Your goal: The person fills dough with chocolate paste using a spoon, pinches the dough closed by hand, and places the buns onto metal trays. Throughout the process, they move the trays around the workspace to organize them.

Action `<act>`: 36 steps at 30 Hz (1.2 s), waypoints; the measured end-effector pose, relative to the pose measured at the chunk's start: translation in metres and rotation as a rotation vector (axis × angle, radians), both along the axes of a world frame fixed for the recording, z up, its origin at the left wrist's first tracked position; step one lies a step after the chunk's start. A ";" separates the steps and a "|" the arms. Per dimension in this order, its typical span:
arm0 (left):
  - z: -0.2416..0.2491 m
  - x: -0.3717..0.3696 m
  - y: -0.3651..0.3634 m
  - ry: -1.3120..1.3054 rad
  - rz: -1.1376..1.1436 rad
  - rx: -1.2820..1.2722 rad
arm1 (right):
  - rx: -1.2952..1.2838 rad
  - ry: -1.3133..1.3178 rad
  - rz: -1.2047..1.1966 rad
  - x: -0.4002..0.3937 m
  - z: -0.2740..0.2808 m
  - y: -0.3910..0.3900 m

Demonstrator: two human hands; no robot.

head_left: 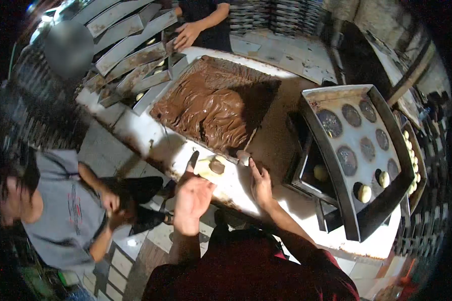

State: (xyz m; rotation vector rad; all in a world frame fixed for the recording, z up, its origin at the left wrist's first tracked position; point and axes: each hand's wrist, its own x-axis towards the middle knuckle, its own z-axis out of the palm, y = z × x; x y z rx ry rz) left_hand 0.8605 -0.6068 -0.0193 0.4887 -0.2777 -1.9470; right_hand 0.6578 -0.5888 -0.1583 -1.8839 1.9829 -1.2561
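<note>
My left hand (193, 200) is palm up, and a flattened round of pale dough (202, 167) rests on its fingers. A dollop of brown paste (217, 167) sits on the dough. In my right hand (261, 186) is a small spatula (243, 158), its light tip at the near edge of the paste tray; its handle is mostly hidden by my fingers. Beyond both hands lies a wide shallow tray (166, 131) filled with glossy brown paste (211, 108), scraped thin toward its far side.
At right, a tilted metal baking tray (361, 165) holds two dough balls (364, 193) among dark round marks. More trays (135, 65) are stacked at left. Another person's hand (188, 36) is near that stack. A seated person in a grey shirt (70, 205) is at lower left.
</note>
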 end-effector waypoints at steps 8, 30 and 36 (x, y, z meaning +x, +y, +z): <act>-0.030 -0.063 0.106 0.113 -0.234 0.026 | 0.641 -1.240 0.595 -0.016 0.109 0.053; 0.006 -0.100 0.360 -0.410 0.256 -0.179 | -0.117 -0.095 0.614 -0.037 0.172 0.369; 0.019 -0.153 0.424 -0.635 0.031 -0.500 | -0.150 -0.223 0.355 -0.090 0.184 0.416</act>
